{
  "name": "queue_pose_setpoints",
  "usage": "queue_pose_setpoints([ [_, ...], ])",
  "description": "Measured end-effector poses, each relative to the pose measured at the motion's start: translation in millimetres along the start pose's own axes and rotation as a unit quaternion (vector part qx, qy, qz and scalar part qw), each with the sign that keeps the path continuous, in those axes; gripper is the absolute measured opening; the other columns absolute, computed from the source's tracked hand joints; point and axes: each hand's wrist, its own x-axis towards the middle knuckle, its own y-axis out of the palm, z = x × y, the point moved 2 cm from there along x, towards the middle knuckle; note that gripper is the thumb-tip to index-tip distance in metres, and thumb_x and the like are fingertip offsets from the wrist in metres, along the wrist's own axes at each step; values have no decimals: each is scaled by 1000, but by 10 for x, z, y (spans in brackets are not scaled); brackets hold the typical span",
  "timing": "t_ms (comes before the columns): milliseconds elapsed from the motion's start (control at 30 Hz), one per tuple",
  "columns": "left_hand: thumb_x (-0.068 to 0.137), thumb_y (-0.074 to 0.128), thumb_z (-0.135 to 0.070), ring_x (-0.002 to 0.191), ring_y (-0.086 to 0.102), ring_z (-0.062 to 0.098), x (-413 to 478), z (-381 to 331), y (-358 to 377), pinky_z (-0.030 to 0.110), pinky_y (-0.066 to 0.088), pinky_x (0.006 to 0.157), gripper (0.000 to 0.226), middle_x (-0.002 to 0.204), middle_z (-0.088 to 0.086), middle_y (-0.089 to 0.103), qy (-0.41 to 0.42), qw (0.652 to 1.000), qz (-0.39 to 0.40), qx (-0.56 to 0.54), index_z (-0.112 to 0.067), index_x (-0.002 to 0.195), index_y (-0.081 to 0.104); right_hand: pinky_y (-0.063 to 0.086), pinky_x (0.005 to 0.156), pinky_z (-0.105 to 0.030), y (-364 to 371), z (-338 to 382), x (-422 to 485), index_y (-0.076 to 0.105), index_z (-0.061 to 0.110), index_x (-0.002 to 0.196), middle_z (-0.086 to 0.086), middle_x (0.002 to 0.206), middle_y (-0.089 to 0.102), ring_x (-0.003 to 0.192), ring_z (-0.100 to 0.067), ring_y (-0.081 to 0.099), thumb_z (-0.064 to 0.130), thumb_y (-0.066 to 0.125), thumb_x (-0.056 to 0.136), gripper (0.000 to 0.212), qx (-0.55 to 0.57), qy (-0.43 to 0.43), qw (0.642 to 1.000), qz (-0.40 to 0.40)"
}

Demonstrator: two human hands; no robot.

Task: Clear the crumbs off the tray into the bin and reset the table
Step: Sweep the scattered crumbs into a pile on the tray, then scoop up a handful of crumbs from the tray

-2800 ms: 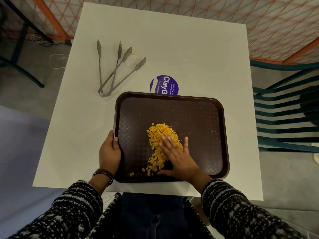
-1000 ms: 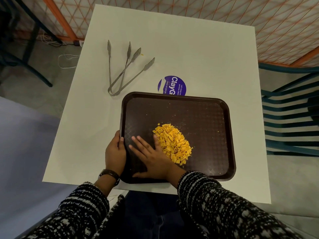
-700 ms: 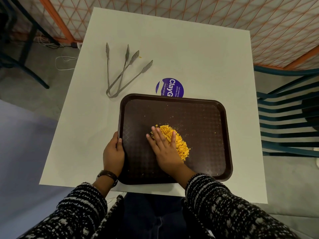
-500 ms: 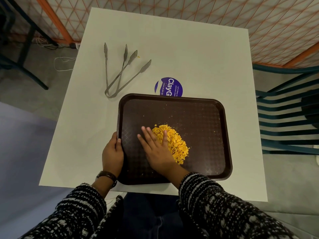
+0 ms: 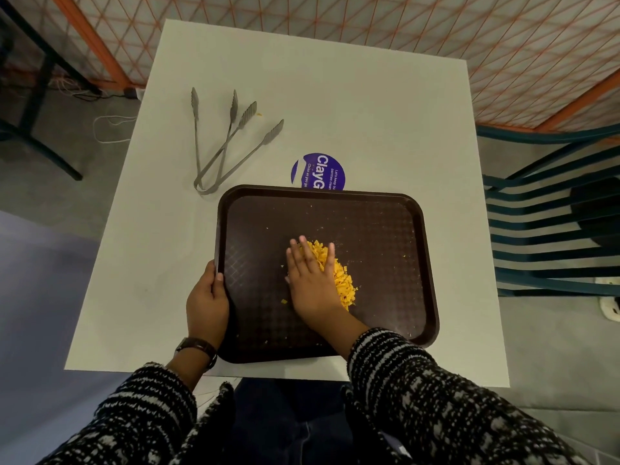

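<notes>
A white square counter [image 5: 369, 105] is seen from above. A dark brown tray [image 5: 385, 229] is laid flat at its near edge. A round purple sticker [image 5: 318, 171] is fixed to the counter just beyond the tray's far rim and is partly covered by it. Two pairs of metal tongs [image 5: 223, 146] are laid crossed beyond the tray's far left corner, with a single yellow crumb [image 5: 259, 114] beside their tips.
</notes>
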Motion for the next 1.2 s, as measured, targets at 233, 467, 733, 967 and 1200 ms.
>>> queue_pose_setpoints([
  [233,98,35,-12,87,50,14,6,22,8,20,38,74,34,110,13,64,1,1000,4,8,-10,128,50,-11,114,-53,-213,-562,173,21,17,147,2,157,11,145,-13,2,29,25,101,48,283,53,956,-52],
  [467,98,35,-13,90,52,16,24,32,20,25,41,83,35,115,14,63,-10,1000,1,11,-9,130,49,-3,116,-40,-50,-613,162,32,17,144,2,155,20,144,-14,6,28,30,101,44,326,-70,943,8],
  [733,97,37,-12,93,53,21,105,144,69,28,39,81,33,108,18,63,-6,1000,12,26,-7,125,53,6,117,-29,-19,-698,-5,40,13,139,-5,150,32,141,-12,21,22,37,100,41,490,59,864,-97],
  [967,94,39,-24,95,55,31,306,384,116,43,48,85,35,100,17,58,-31,997,38,64,-18,124,56,7,118,-33,232,-871,-495,41,14,138,-2,151,32,141,-10,18,25,36,99,41,475,180,848,-154],
  [1200,88,52,-6,121,39,33,262,-34,261,36,31,105,45,134,17,42,76,987,12,138,-10,133,47,7,117,-32,465,-795,-821,36,16,141,10,151,19,142,-9,13,33,33,99,46,466,199,852,-133],
])
